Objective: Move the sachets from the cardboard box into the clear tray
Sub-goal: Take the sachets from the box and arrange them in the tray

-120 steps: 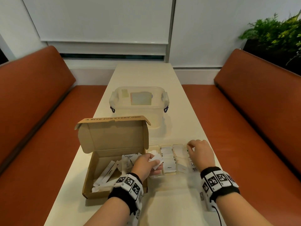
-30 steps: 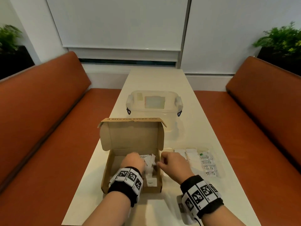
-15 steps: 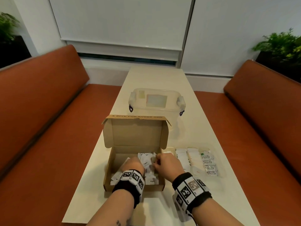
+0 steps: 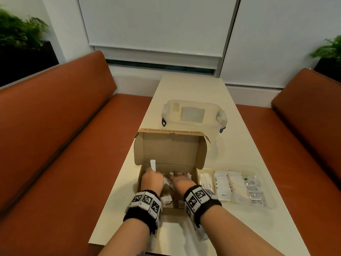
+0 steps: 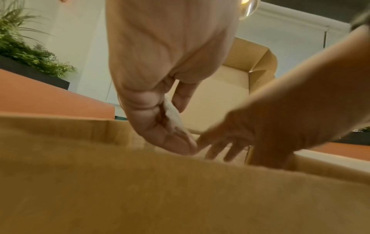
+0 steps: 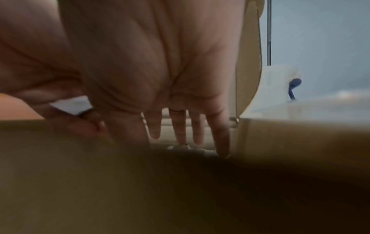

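both your hands reach down inside the open cardboard box point(image 4: 167, 154) on the table point(image 4: 239, 145). your left hand point(image 4: 152, 181) pinches a white sachet point(image 4: 153, 165) that sticks up above it, and your right hand point(image 4: 181, 182) spreads straight fingers point(image 6: 179, 126) over the loose sachets point(image 4: 167, 200) on the box floor. the clear tray point(image 4: 265, 172), touching the box's right side, holds rows of sachets, including stevia packets point(image 4: 255, 195).
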Action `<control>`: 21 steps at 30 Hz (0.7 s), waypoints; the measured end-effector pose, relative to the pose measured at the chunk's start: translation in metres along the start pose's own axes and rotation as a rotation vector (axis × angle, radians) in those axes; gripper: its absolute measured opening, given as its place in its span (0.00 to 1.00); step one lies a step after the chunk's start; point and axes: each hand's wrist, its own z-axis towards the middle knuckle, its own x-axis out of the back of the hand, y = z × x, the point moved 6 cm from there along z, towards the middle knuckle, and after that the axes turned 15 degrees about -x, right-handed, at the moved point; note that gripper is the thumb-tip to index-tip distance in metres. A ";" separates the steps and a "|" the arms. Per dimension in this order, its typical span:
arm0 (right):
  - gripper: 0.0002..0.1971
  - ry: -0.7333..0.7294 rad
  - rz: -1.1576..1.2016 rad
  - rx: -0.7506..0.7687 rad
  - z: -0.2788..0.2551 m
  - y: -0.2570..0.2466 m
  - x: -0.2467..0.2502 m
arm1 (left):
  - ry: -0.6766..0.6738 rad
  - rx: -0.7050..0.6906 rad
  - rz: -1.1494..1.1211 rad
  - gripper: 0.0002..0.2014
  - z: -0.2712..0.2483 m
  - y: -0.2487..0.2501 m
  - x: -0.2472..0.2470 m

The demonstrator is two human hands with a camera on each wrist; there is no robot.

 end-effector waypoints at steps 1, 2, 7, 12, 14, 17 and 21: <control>0.36 -0.037 -0.022 -0.017 0.001 0.001 -0.003 | -0.002 -0.001 -0.019 0.11 0.000 -0.002 0.000; 0.37 -0.053 -0.042 -0.025 0.002 0.002 -0.005 | -0.014 0.001 -0.013 0.11 0.000 -0.004 -0.001; 0.31 -0.091 0.003 -0.113 0.007 0.007 -0.001 | -0.050 0.010 -0.015 0.12 0.002 -0.012 -0.003; 0.21 -0.066 0.131 -0.111 0.011 0.012 -0.005 | -0.057 0.023 -0.140 0.12 0.005 -0.018 -0.013; 0.21 -0.069 0.153 -0.134 0.009 0.015 -0.001 | -0.076 0.021 -0.140 0.13 0.006 -0.022 -0.015; 0.19 -0.003 0.294 -0.116 0.003 0.022 0.014 | -0.072 0.031 -0.160 0.12 0.009 -0.027 -0.017; 0.19 0.065 0.759 -0.067 -0.012 0.035 0.035 | -0.105 0.109 -0.309 0.10 0.008 -0.022 -0.024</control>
